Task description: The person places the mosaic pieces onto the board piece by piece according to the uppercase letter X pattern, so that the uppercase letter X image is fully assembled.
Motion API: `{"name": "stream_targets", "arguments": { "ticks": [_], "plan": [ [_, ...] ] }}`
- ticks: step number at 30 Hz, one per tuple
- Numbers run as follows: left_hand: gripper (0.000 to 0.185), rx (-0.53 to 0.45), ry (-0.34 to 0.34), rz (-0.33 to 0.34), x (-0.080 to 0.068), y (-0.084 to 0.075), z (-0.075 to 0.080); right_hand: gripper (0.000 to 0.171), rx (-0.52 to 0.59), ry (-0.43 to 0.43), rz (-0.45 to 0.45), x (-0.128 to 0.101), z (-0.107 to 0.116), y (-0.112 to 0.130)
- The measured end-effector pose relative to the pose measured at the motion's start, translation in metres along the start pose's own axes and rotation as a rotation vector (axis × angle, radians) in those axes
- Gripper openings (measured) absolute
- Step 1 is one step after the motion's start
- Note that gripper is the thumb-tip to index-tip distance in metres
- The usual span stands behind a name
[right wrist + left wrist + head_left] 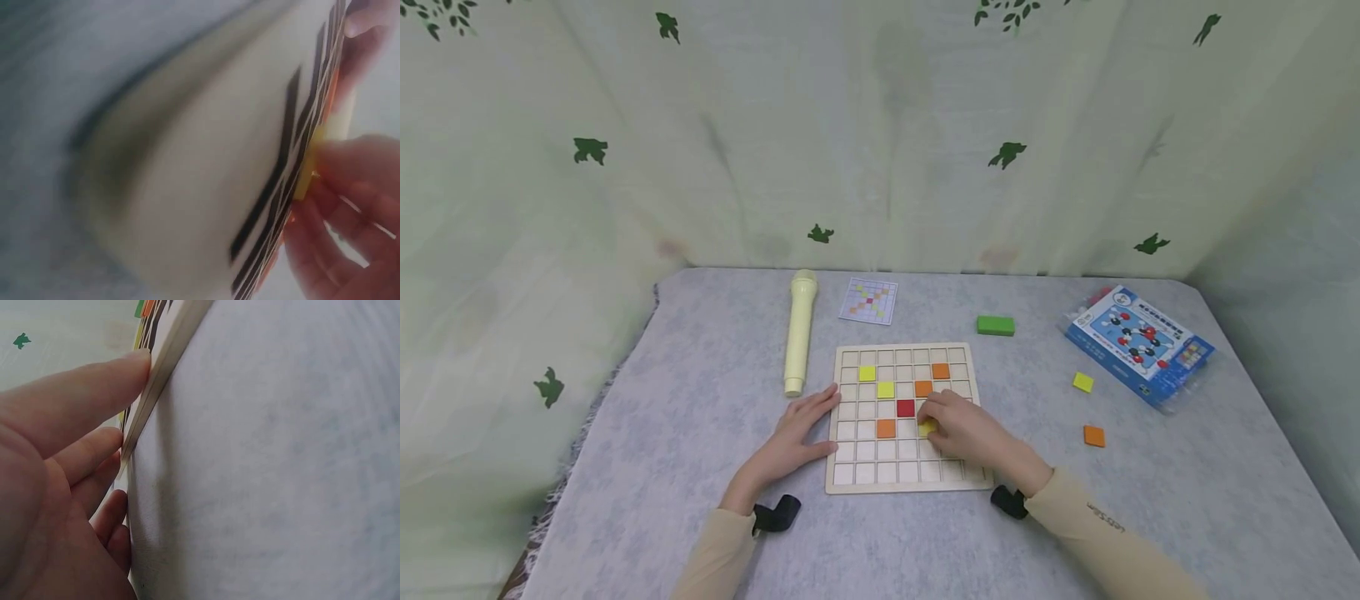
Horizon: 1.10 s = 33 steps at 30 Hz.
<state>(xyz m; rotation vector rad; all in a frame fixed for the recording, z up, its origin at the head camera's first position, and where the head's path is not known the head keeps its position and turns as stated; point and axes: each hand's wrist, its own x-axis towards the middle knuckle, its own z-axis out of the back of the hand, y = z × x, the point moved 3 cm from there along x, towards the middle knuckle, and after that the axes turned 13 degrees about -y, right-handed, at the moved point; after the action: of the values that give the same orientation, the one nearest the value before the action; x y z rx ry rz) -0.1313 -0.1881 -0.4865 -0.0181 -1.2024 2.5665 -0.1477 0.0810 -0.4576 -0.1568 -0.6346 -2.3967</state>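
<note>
A wooden grid board (910, 489) lies flat in the middle of the table. My left hand (784, 443) rests against its left edge, fingers and thumb extended; the left wrist view shows the fingertips right at the rim. With thumb and fingers, my right hand (966, 431) pinches a yellow square tile (305, 175) at a cell right of and below the red tile (906, 408). An orange tile (886, 428) sits below left of the red one. Two yellow tiles (867, 373) run diagonally at upper left, two orange tiles (941, 371) at upper right. My right hand covers part of the lower-right grid.
Behind the board are a pale yellow microphone-shaped object (800, 333), a pattern card (868, 301) and a green block (996, 326). Over to the right lie a loose yellow tile (1082, 382), a loose orange tile (1094, 436) and a blue box (1138, 343) in clear plastic.
</note>
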Motion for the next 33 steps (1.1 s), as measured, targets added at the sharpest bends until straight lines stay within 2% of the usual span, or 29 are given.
{"name": "stream_targets", "arguments": {
  "ticks": [4,8,12,15,21,26,29,33],
  "plan": [
    [0.068,-0.005,0.0,0.004,-0.001,0.0,0.0,0.017,0.001,0.003,-0.024,0.002,-0.001,0.002],
    [0.068,-0.002,0.0,0.003,-0.001,0.0,0.001,0.019,0.085,-0.019,-0.07,-0.004,0.003,-0.004],
    [0.068,0.004,-0.003,0.003,-0.001,0.0,0.001,0.02,0.169,-0.061,-0.14,-0.016,0.014,-0.018],
    [0.069,0.002,-0.001,0.003,-0.001,0.0,0.001,0.022,0.187,-0.093,-0.194,-0.031,0.027,-0.032],
    [0.069,0.002,0.005,0.003,-0.001,0.001,0.0,0.026,0.103,-0.172,-0.276,-0.081,0.059,-0.074],
    [0.069,0.004,0.004,0.006,-0.001,0.002,-0.001,0.029,0.036,-0.178,-0.359,-0.124,0.081,-0.104],
    [0.069,0.004,0.0,0.006,0.0,0.002,0.0,0.03,-0.001,-0.166,-0.368,-0.137,0.086,-0.112],
    [0.07,0.002,-0.004,-0.001,0.001,0.003,-0.001,0.031,-0.024,-0.188,-0.34,-0.138,0.086,-0.113]
  ]
}}
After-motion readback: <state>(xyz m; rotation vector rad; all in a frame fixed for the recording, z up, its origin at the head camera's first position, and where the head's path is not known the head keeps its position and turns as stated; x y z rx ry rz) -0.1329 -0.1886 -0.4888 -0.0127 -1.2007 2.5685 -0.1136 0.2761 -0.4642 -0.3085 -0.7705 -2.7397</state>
